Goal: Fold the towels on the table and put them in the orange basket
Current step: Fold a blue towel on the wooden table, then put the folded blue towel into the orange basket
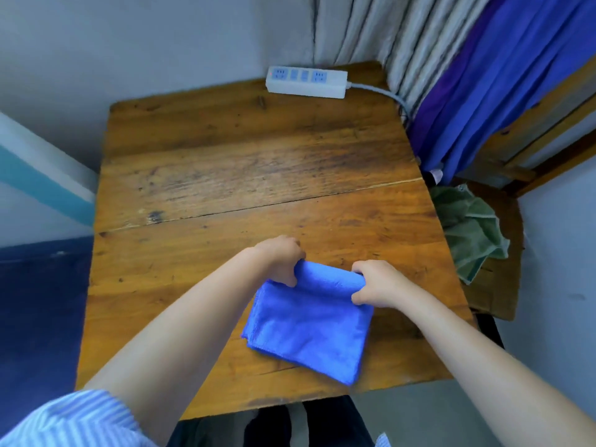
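I am watching two hands folding a blue towel [309, 321] on a wooden table [245, 175].

Left hand [280, 259] and right hand [375, 283] are each pinching the towel's far fold, fingers curled; the towel is lying near the table's front edge.

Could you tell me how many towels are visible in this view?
2. A blue towel lies on the table's near edge, gripped by the left hand and right hand. A crumpled green towel lies on the chair to the right. Others may be out of view.
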Available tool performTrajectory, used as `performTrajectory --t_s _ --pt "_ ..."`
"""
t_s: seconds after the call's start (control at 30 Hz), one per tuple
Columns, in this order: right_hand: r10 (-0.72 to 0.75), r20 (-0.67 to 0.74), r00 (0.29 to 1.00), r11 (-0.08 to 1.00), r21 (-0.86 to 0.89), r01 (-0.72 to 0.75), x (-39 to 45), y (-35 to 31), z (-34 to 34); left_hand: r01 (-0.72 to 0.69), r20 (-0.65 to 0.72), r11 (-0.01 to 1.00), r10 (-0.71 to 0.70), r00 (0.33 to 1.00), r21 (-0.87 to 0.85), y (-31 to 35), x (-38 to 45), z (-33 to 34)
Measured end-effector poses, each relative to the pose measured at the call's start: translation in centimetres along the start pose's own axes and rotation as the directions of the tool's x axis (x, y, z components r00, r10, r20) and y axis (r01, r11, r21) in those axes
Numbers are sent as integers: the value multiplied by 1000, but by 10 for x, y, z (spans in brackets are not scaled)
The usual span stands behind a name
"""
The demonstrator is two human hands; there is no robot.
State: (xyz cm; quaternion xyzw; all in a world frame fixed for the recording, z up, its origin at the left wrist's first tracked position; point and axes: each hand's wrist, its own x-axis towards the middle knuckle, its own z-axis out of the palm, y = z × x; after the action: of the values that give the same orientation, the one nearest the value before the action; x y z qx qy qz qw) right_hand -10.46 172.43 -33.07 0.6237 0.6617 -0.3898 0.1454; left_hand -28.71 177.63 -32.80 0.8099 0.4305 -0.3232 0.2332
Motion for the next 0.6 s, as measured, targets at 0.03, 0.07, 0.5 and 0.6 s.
performTrajectory --t_s 0.03,0.07,0.5,0.6 --pt "-17 -15 1000 1000 17 17 -1 -9 -4 27 -13 998 -28 1000 -60 -7 -12 1" --pt "-57 -40 998 998 10 58 0 -24 -10 71 -37 990 -76 996 -120 -18 -30 4" --pt "-798 -134 588 586 -406 702 -70 -305 41 551 -343 593 -799 494 -587 -103 -341 142" --pt "-896 -76 437 426 -424 799 -120 -364 92 617 -296 448 -893 338 -647 -86 -427 203"
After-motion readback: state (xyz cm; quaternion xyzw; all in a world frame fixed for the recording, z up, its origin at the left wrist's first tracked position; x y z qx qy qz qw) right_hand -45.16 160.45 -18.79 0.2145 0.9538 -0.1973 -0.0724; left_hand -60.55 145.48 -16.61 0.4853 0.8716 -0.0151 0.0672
